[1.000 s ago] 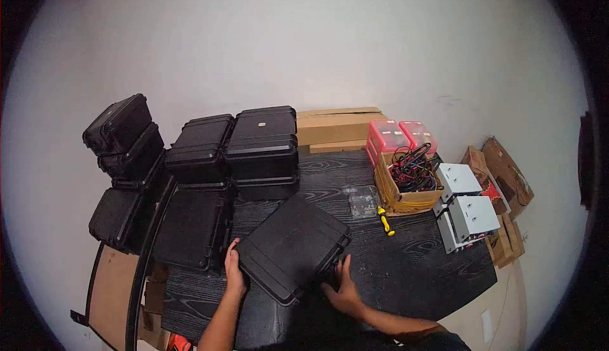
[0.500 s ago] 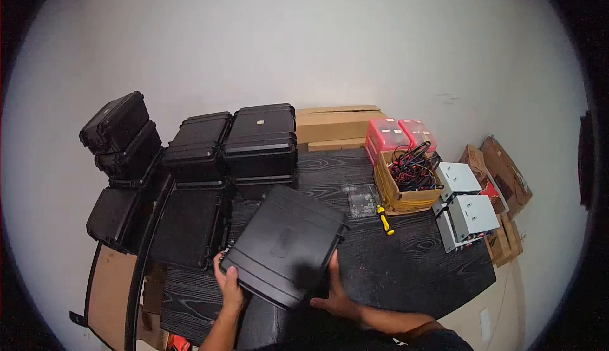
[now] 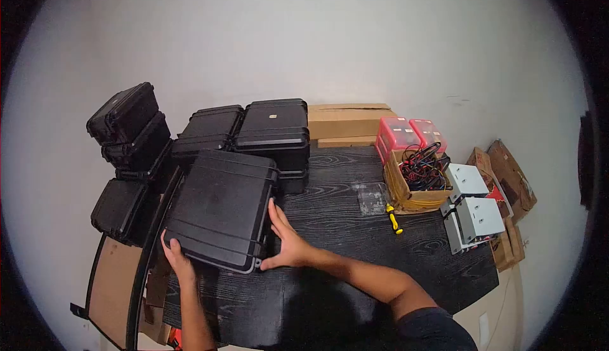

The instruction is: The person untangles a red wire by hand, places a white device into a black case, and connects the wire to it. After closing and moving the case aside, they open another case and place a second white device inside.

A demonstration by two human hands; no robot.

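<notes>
A black plastic hard case (image 3: 219, 208) with a ribbed lid is held between my two hands at the left side of the table. My left hand (image 3: 179, 261) grips its near left corner, thumb up along the edge. On the right side, my right hand (image 3: 287, 242) presses against the case with fingers along its side and the thumb near the front corner. The case covers the spot where another black case lies, which is now hidden. Larger black cases (image 3: 274, 123) stand right behind it.
At the far left, smaller black cases (image 3: 124, 116) are stacked. To the right are red bins (image 3: 398, 134), a cardboard box of cables (image 3: 419, 183), a yellow-handled tool (image 3: 394, 219) and white metal boxes (image 3: 480, 216). Cardboard (image 3: 349, 123) leans at the back wall.
Both hands have carried the black case left and away from me, turning it straighter, over the case lying there. The camera view has shifted slightly.
</notes>
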